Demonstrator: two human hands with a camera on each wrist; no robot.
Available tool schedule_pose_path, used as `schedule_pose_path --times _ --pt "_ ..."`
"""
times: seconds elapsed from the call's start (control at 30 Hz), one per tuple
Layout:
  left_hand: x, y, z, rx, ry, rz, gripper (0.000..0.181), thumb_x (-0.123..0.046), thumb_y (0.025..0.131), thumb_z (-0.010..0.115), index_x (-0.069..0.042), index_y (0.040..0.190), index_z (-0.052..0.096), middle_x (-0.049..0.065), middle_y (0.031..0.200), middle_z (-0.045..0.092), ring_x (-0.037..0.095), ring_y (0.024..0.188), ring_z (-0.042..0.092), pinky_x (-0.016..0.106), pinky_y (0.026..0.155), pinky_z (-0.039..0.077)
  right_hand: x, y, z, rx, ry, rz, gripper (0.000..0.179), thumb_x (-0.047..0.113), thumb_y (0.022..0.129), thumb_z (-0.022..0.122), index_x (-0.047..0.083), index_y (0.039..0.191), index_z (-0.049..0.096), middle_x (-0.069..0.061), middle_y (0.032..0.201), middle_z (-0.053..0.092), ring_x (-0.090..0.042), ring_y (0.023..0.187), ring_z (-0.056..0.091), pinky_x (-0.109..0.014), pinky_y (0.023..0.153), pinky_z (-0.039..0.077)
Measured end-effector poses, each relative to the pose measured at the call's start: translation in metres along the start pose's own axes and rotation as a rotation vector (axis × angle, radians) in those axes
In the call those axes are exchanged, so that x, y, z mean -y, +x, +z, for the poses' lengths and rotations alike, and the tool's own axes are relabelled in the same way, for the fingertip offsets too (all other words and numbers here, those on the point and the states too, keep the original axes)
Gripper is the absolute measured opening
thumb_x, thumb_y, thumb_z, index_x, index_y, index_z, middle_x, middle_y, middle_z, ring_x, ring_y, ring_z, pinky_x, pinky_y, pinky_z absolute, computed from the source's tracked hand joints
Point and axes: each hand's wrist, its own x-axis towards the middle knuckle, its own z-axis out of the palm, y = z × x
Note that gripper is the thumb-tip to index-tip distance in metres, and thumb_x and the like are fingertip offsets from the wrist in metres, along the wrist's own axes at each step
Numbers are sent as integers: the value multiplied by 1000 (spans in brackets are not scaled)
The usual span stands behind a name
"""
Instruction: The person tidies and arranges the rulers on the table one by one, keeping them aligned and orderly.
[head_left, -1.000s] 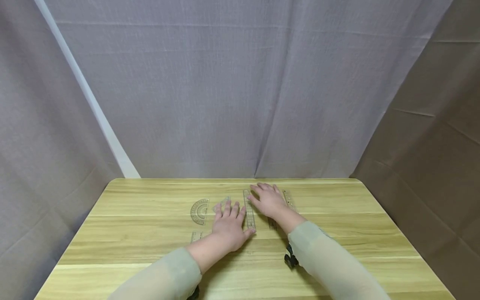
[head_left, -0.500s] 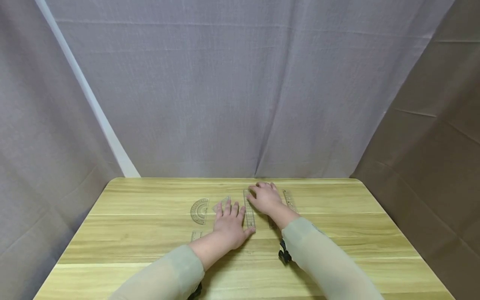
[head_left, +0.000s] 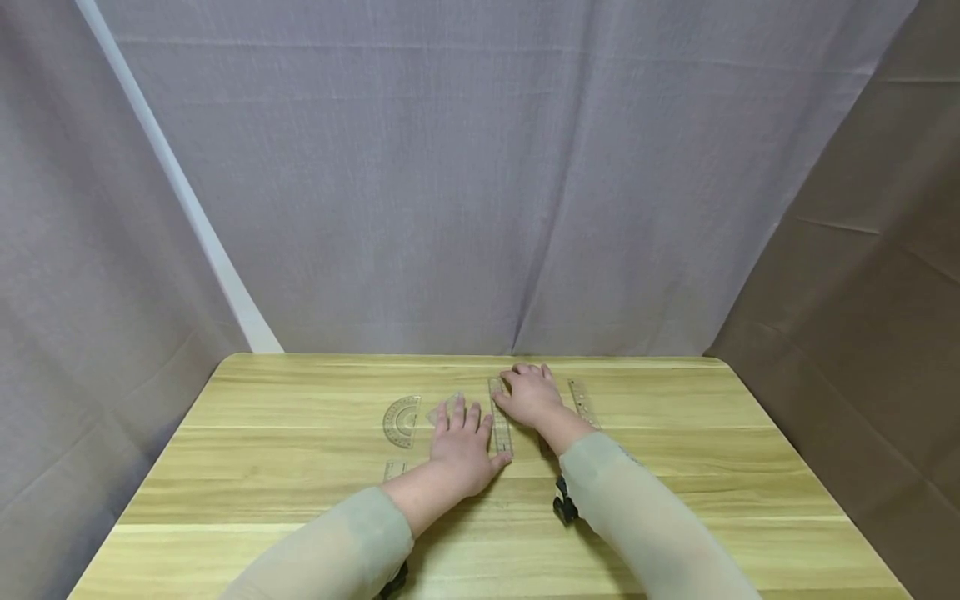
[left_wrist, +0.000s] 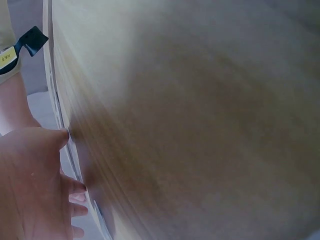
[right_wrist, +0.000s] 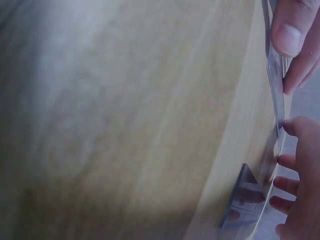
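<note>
A grey curtain (head_left: 82, 292) hangs well left of the middle ruler (head_left: 501, 427), the transparent strip lying lengthwise between the two hands on the wood-patterned tabletop (head_left: 247, 483). A transparent protractor (head_left: 401, 422) lies flat left of the middle ruler, its straight edge turned toward it. Also on that side, but closer to the person, the end of a small ruler (head_left: 395, 469) shows beyond the pale sleeve (head_left: 337, 542); the forearm covers the rest. Just left of the middle ruler, the tip of a transparent piece that looks like a set square (head_left: 451, 402) pokes out past the left fingertips.

The left hand (head_left: 461, 458) lies beside the middle ruler, its fingers straight, spread and released, with the thumb on the ruler's near end. The right hand (head_left: 531, 396) sits at the middle ruler's far end, its fingers bent and the thumb touching the ruler; whether they grasp it cannot be told.

Right of the middle ruler, another transparent piece (right_wrist: 241, 200) lies partly under the right hand and wrist. Farther right is a ruler with holes (head_left: 582, 402), partly behind the right forearm. A brown curtain (head_left: 862, 292) hangs well right of the middle ruler.
</note>
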Motion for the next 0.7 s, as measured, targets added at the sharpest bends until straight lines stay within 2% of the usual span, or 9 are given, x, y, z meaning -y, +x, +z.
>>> schedule_pose_path --times 0.5,0.7 --pt "-2 6 3 11 12 -7 80 -72 95 31 -21 157 30 6 164 21 34 151 6 56 120 2 -2 5 -2 10 -13 13 56 51 95 55 18 140 57 -12 146 50 -36 137 41 -58 119 12" --pt "-3 6 3 14 5 -14 80 -72 95 33 -22 157 31 6 164 22 34 151 7 56 120 2 -4 10 -2 15 -45 4 50 47 97 53 21 139 58 -11 146 50 -35 137 42 -57 119 12"
